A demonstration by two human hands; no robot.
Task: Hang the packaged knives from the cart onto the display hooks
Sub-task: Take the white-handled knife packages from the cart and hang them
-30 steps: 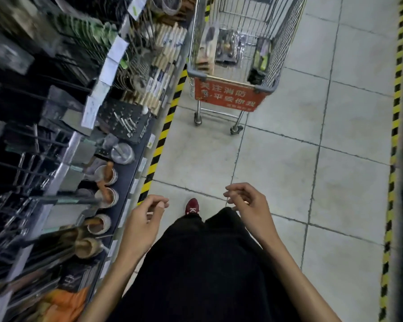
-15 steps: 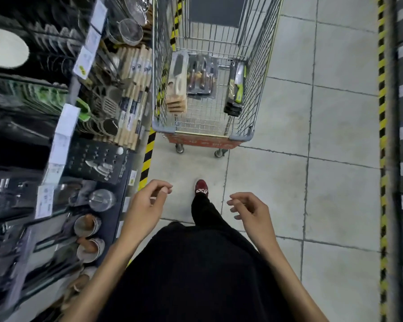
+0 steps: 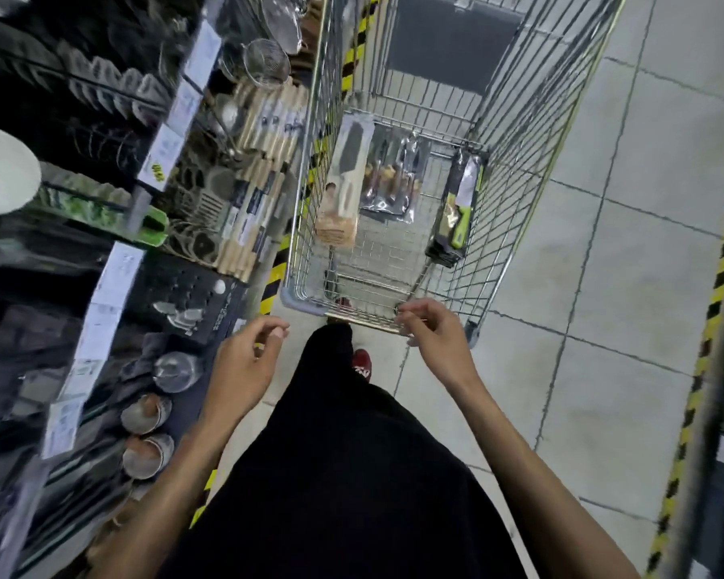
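The person has closed in on the cart [image 3: 306, 298]. A second ago it stood well ahead, with bare floor between it and the hands; now its near end is right in front of them. The right hand [image 3: 435, 340] has come up to the cart's near rim, fingertips overlapping the wire edge (whether they touch it cannot be told). The left hand [image 3: 243, 361] has arrived just beside the cart's near left corner. The red shoe [image 3: 362, 363], earlier well short of the cart, now lands just below its near end. The packaged knives [image 3: 343, 190] inside the cart are now seen from almost directly above.
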